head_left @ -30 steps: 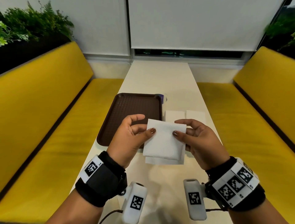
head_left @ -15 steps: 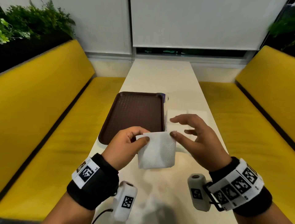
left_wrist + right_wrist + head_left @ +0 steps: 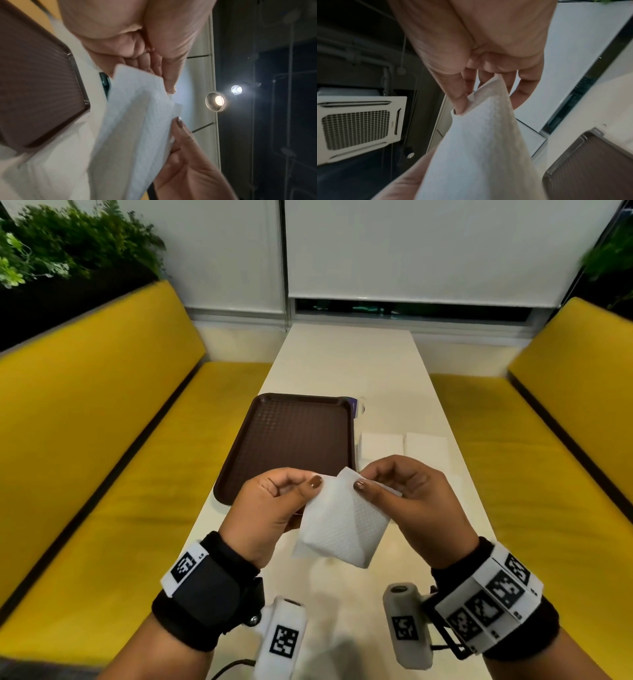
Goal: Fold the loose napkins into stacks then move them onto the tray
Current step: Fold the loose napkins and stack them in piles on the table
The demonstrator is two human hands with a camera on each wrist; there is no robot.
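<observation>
Left hand [image 3: 270, 508] and right hand [image 3: 411, 498] each pinch a top corner of the napkin [image 3: 339, 525], probably to fold it; tray [image 3: 239, 460] just beyond.

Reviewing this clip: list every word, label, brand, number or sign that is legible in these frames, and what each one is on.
No text can be read.
Wristbands: black-and-white square code patterns with tiny marks beside them, too small to read.
Wrist cameras: the same kind of code squares, no words.
Purple-edged thing beside the tray: faint print, blurred.
Ceiling vent: a small mark, too small to read.
Napkin, held by both hands: embossed only.
</observation>
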